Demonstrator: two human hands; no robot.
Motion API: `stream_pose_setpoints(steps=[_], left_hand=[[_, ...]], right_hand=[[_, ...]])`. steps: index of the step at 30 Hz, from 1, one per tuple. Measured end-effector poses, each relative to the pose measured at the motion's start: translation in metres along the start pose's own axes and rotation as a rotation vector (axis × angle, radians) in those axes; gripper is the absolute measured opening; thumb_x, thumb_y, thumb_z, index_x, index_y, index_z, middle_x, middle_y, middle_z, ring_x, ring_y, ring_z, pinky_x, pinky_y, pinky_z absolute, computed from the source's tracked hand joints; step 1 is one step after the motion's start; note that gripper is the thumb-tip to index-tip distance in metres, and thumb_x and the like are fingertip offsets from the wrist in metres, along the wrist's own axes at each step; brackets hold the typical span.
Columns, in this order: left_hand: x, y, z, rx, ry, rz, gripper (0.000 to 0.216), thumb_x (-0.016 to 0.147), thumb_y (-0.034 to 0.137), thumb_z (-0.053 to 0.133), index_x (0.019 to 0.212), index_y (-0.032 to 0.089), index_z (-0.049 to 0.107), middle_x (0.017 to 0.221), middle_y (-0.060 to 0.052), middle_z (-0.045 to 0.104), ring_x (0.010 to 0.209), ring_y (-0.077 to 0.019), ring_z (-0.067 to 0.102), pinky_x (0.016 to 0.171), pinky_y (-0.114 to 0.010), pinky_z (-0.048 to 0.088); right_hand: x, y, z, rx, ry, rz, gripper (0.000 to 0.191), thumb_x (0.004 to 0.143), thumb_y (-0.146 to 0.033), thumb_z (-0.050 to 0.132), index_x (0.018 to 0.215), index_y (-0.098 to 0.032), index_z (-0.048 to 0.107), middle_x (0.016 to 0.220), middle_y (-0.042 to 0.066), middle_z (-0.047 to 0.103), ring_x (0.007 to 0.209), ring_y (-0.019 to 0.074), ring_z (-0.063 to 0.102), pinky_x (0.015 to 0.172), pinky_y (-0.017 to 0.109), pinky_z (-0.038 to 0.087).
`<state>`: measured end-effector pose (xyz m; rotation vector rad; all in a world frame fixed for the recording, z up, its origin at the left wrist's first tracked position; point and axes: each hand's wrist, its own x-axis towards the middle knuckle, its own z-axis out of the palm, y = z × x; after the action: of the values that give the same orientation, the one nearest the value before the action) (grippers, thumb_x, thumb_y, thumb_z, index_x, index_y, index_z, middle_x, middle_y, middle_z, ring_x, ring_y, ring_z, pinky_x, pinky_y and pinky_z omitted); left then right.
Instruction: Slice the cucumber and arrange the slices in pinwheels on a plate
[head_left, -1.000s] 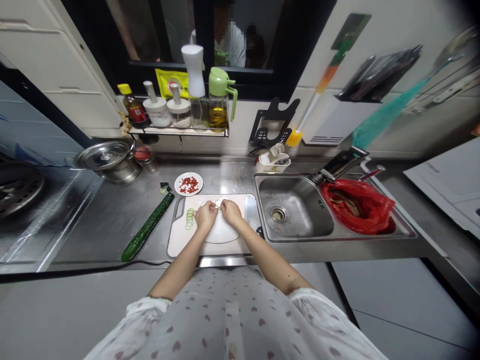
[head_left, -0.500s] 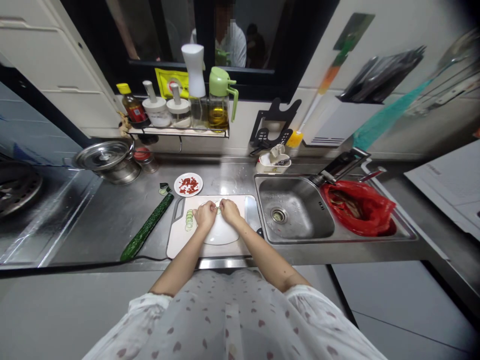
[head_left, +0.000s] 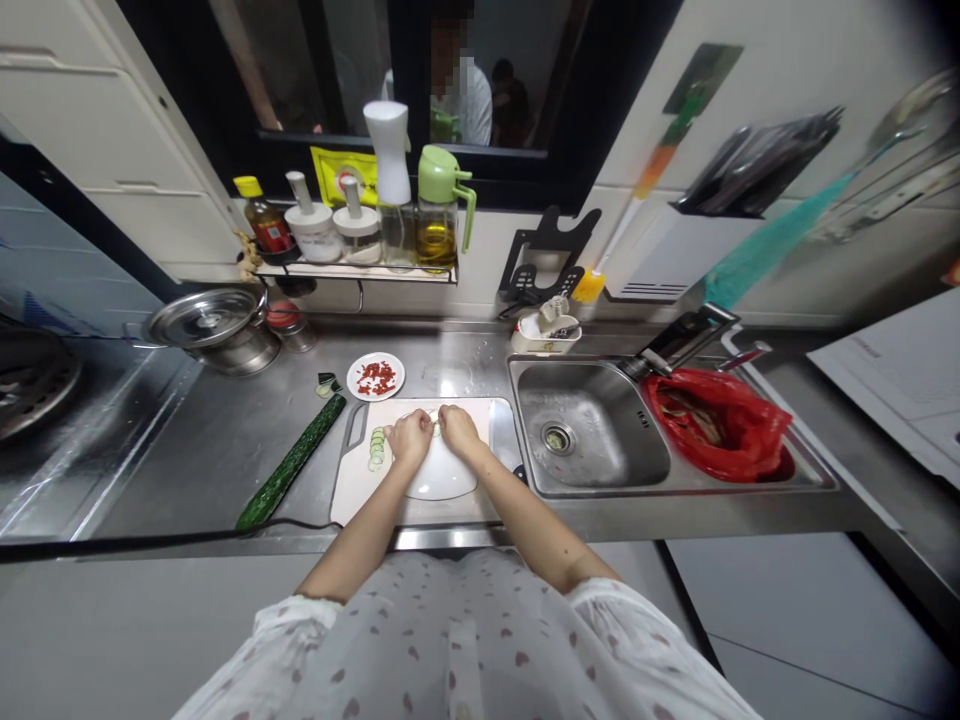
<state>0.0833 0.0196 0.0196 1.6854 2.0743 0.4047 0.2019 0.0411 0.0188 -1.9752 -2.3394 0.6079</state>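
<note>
Little has shifted since the earlier frame: my view dips, so the board (head_left: 354,492) sits lower, and both hands stay where they were. On the board lies the plate (head_left: 442,482). My left hand (head_left: 409,440) and right hand (head_left: 459,432) meet at its far rim, fingertips pinched on a slice (head_left: 435,428). I'd keep that pinch light, lay the slice flat, and draw from the spare slices (head_left: 376,448) just left.

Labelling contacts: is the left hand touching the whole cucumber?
Apart. Head view: left hand is over the cutting board; whole cucumber lies on the counter left of it.
</note>
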Motion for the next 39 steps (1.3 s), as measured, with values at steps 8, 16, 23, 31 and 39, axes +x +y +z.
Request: stream_pose_setpoints(steps=[8, 16, 23, 31, 39], left_hand=[[0.004, -0.001, 0.002, 0.027, -0.011, -0.013, 0.014, 0.085, 0.03, 0.055, 0.088, 0.027, 0.068, 0.098, -0.002, 0.072, 0.097, -0.0216, 0.062, 0.084, -0.035, 0.033], [0.011, -0.006, 0.003, 0.024, -0.057, -0.037, 0.013, 0.082, 0.035, 0.06, 0.09, 0.029, 0.067, 0.1, -0.001, 0.07, 0.097, -0.0222, 0.062, 0.086, -0.035, 0.036], [0.013, -0.006, 0.001, 0.04, -0.079, -0.051, 0.014, 0.081, 0.037, 0.061, 0.09, 0.029, 0.067, 0.101, -0.002, 0.071, 0.098, -0.0232, 0.063, 0.087, -0.037, 0.037], [0.014, -0.004, -0.001, 0.058, -0.089, -0.056, 0.015, 0.08, 0.037, 0.061, 0.091, 0.029, 0.067, 0.099, -0.002, 0.072, 0.099, -0.0238, 0.063, 0.087, -0.037, 0.037], [0.015, -0.003, -0.003, 0.054, -0.093, -0.062, 0.014, 0.079, 0.038, 0.062, 0.088, 0.028, 0.066, 0.098, -0.002, 0.072, 0.098, -0.0251, 0.063, 0.088, -0.039, 0.036]], right_hand=[[0.0, -0.002, -0.003, -0.048, -0.016, -0.012, 0.028, 0.093, -0.011, 0.041, 0.112, -0.014, 0.061, 0.112, 0.014, 0.064, 0.102, 0.0203, 0.058, 0.081, 0.027, 0.041], [0.001, -0.003, -0.009, -0.083, -0.02, 0.0, 0.026, 0.094, -0.015, 0.043, 0.115, -0.015, 0.059, 0.114, 0.015, 0.063, 0.107, 0.0225, 0.056, 0.084, 0.029, 0.041], [-0.012, -0.001, -0.009, -0.066, 0.016, 0.063, 0.024, 0.098, -0.02, 0.039, 0.112, -0.017, 0.058, 0.113, 0.013, 0.064, 0.103, 0.0209, 0.057, 0.08, 0.028, 0.04], [-0.023, -0.008, 0.004, -0.055, 0.007, 0.088, 0.024, 0.098, -0.023, 0.039, 0.108, -0.017, 0.06, 0.108, 0.011, 0.066, 0.101, 0.0215, 0.059, 0.081, 0.029, 0.038], [-0.028, -0.008, 0.006, -0.104, 0.022, -0.032, 0.032, 0.099, -0.021, 0.035, 0.118, -0.022, 0.06, 0.109, 0.011, 0.066, 0.103, 0.0217, 0.058, 0.085, 0.031, 0.036]])
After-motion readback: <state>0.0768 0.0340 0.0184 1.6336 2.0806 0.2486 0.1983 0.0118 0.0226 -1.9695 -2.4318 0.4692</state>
